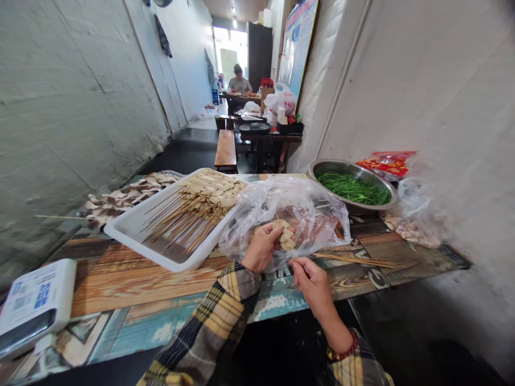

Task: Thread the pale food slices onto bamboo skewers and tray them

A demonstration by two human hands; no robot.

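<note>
My left hand (262, 247) is closed around pale, flat food pieces (286, 236) threaded on a skewer. The thumb and fingers of my right hand (311, 280) pinch the lower end of that skewer's stick. Both hands are in front of a crumpled clear plastic bag (322, 206), and my left hand is over its near edge. To the left, a white plastic tray (177, 260) holds many finished skewers (211, 195) with similar pale pieces, sticks pointing toward me. Several loose bamboo sticks (362, 261) lie on the table to the right of my hands.
A metal bowl (354, 204) of green chives or similar stalks stands at the right back, beside a red packet (386, 163). Brown-and-white skewered slices (124, 198) lie beyond the tray. A white device (38, 303) sits at the left. Another person (240, 83) sits at a far table.
</note>
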